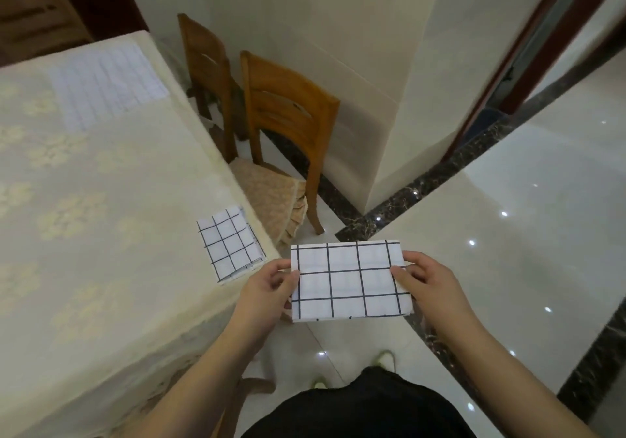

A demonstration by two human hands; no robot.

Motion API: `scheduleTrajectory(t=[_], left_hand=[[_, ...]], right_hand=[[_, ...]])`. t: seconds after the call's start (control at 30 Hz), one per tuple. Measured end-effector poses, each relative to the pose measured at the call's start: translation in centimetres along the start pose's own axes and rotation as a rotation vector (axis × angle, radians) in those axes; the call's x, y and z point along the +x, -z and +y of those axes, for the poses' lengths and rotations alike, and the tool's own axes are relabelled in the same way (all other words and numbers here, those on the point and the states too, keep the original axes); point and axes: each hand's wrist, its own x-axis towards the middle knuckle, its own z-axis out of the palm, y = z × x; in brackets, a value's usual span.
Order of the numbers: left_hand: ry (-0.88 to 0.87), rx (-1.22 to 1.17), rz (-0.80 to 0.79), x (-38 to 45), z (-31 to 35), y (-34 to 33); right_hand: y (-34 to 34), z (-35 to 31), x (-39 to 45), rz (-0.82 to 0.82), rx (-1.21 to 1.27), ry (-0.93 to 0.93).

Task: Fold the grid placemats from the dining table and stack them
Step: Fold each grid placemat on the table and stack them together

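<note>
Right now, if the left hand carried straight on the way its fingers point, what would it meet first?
The left hand points rightward across the folded placemat it pinches; beyond that, probably the right hand gripping the opposite edge.

Both forearms bare, reaching fwd from lower frame, converging slightly. Left hand (pixel 267 288) at mid-height, thumb on top, fingers curled under, pinching left edge of folded placemat (pixel 349 281). Right hand (pixel 425 278) mirrors it: thumb on top, fingers under, pinching right edge. Hands level w/ each other, well apart, wrists roughly straight.
</note>
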Motion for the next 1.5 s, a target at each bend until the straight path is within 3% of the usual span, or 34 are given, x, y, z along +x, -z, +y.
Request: scheduleTrajectory(t=[0.3, 0.67, 1.13, 1.5], left_hand=[[0.104, 0.016, 0.223, 6.2, 1.4, -1.9], [0.183, -0.194, 0.551, 11.2, 5.3, -5.6], [0.352, -0.363, 0.925, 10.6, -0.3, -1.2], [0.444, -0.55, 0.974, 10.4, -4.8, 1.8]], right_hand=[[0.2, -2.9, 12.7, -0.258, -0.066, 0.027], [0.0, -7.9, 25.8, -0.597, -0.204, 0.051], [-15.5, -9.4, 30.2, -0.961, -0.433, 0.071], [-25.2, -9.1, 31.0, -1.066, -0.668, 0.234]])
